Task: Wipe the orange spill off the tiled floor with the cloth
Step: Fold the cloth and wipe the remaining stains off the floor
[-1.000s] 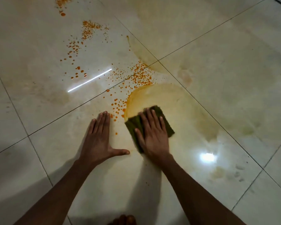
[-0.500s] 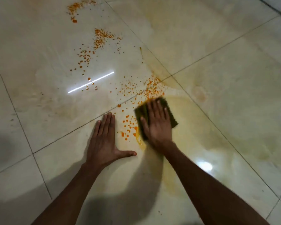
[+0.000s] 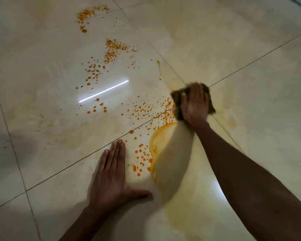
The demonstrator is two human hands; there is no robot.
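A dark green cloth (image 3: 176,97) lies flat on the glossy cream tiled floor (image 3: 42,49), and my right hand (image 3: 194,106) presses down on it with fingers spread, covering most of it. Orange droplets of the spill (image 3: 142,108) lie scattered to the left of the cloth, with more clusters further up the floor (image 3: 113,51). A smeared orange-yellow arc (image 3: 155,145) curves below the cloth. My left hand (image 3: 111,178) rests flat on the tile, fingers together and thumb out, just left of the smear.
Thin dark grout lines (image 3: 59,173) cross the floor diagonally. A bright tube-light reflection (image 3: 103,91) and a round glare spot (image 3: 217,190) shine on the wet tile. Pale yellowish wiped streaks cover the tiles to the right.
My right hand has pushed the cloth up and away across the floor to the grout crossing, leaving a smeared arc behind it. My left hand stays planted.
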